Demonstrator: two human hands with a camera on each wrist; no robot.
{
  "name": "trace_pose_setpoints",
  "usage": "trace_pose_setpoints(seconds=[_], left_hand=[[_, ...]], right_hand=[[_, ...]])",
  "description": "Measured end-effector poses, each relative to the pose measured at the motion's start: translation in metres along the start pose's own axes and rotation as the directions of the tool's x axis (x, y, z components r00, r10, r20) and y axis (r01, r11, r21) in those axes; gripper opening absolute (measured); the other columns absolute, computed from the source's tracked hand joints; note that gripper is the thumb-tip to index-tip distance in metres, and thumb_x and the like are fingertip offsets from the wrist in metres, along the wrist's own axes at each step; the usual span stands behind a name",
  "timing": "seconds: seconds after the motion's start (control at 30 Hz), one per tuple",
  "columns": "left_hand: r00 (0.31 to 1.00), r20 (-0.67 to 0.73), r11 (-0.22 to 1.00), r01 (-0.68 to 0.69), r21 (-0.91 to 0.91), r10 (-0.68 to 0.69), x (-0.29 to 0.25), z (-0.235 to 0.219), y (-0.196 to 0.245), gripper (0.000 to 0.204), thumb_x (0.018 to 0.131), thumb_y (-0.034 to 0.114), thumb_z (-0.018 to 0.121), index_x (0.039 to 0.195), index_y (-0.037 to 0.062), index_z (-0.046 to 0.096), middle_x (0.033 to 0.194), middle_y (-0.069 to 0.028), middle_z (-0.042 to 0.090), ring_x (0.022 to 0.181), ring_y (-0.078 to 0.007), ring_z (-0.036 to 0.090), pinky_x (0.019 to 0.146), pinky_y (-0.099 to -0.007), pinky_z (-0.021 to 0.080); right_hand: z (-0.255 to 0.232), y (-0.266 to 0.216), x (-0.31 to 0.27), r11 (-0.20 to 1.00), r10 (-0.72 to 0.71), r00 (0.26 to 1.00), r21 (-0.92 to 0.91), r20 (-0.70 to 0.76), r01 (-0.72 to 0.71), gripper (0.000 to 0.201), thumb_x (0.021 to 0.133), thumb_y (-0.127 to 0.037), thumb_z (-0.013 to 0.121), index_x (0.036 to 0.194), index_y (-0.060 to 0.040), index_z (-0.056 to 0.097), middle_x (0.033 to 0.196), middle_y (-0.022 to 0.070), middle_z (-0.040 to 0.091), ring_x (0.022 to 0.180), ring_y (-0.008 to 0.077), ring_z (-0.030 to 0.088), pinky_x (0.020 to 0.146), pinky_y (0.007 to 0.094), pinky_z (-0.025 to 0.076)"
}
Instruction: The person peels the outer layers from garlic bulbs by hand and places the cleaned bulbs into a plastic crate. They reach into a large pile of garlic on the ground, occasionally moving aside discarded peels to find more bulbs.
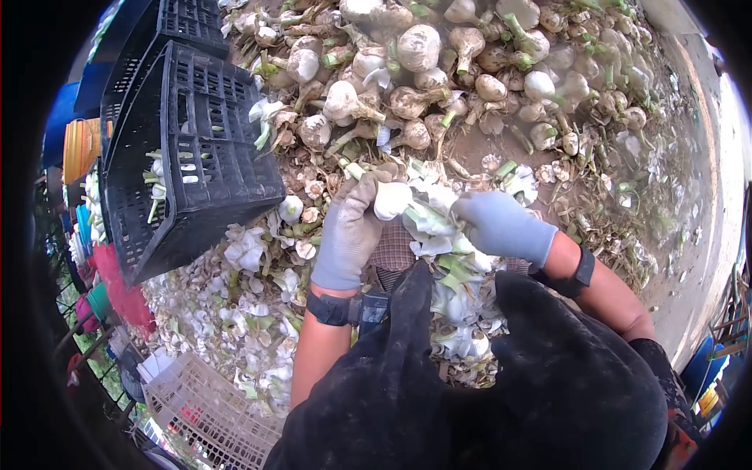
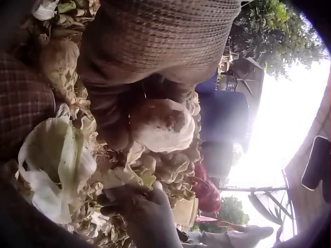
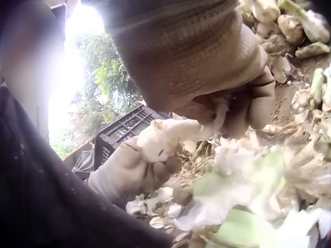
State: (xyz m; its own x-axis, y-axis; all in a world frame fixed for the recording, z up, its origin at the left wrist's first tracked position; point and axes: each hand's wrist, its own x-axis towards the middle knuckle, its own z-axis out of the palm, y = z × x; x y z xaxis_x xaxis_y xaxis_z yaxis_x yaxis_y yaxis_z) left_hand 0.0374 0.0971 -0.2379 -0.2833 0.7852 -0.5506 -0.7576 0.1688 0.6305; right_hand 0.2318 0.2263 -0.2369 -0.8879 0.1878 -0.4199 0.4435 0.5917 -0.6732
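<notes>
My gloved left hand [image 1: 348, 227] grips a garlic bulb [image 1: 392, 200], its stem end poking out beyond the fingers. In the left wrist view that bulb [image 2: 163, 124] shows a brownish patch on its pale side. My gloved right hand [image 1: 505, 223], to the right of the bulb, pinches a strip of garlic skin [image 3: 196, 129] that stretches across to the bulb. The right fingertips are partly hidden behind the glove in the right wrist view. Loose white and green skins [image 1: 439, 223] lie between and below the hands, over the lap.
A heap of unpeeled garlic bulbs [image 1: 419, 48] with stems spreads ahead. At the left a tilted black plastic crate [image 1: 227, 133] holds some garlic. Shed skins [image 1: 235, 313] cover the ground on the left, and a pale crate [image 1: 211, 407] lies at the lower left.
</notes>
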Motion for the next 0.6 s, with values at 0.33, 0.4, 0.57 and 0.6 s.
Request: trace_pose_setpoints(seconds=[0.33,0.4,0.57,0.6], left_hand=[[0.829,0.209,0.656,-0.23,-0.719,0.519,-0.045,0.021,0.114,0.07,0.082,0.02,0.066,0.138,-0.0052,0.031,0.112,-0.0068,0.049,0.084,-0.0172,0.047,0.068,-0.0295,0.047],[0.785,0.206,0.623,-0.271,-0.734,0.584,-0.059,0.032,0.134,0.072,0.088,0.028,0.061,0.143,-0.0024,0.027,0.115,-0.0086,0.048,0.087,-0.0194,0.047,0.07,-0.0301,0.047],[0.938,0.027,0.911,-0.342,0.232,0.346,-0.018,0.033,0.068,0.049,0.096,0.035,0.052,0.129,-0.0007,0.045,0.107,-0.0086,0.06,0.09,-0.0204,0.062,0.074,-0.0303,0.053],[0.96,-0.12,0.924,-0.204,0.325,0.254,-0.013,0.032,0.058,0.043,0.093,0.026,0.059,0.124,-0.0016,0.05,0.101,-0.0073,0.06,0.087,-0.017,0.062,0.072,-0.0281,0.053]], right_hand=[[-0.022,-0.024,-0.011,0.976,-0.109,0.992,-0.184,0.064,0.12,0.035,0.076,-0.011,0.063,0.11,-0.0123,0.057,0.092,0.0118,0.06,0.082,0.031,0.062,0.069,0.0415,0.05],[-0.037,-0.028,0.02,0.987,-0.1,0.98,-0.14,-0.174,0.076,0.031,0.075,-0.006,0.059,0.105,-0.0123,0.06,0.092,0.0103,0.06,0.086,0.0296,0.062,0.07,0.041,0.05],[-0.002,0.0,0.104,0.851,-0.313,0.872,-0.519,-0.376,0.081,0.018,0.075,-0.015,0.061,0.092,-0.0112,0.063,0.089,0.0034,0.058,0.086,0.0232,0.058,0.063,0.036,0.048],[0.001,-0.004,0.1,0.875,-0.272,0.851,-0.484,-0.449,0.025,0.016,0.077,-0.017,0.059,0.091,-0.0103,0.063,0.087,0.0042,0.058,0.084,0.0224,0.059,0.061,0.0361,0.048]])
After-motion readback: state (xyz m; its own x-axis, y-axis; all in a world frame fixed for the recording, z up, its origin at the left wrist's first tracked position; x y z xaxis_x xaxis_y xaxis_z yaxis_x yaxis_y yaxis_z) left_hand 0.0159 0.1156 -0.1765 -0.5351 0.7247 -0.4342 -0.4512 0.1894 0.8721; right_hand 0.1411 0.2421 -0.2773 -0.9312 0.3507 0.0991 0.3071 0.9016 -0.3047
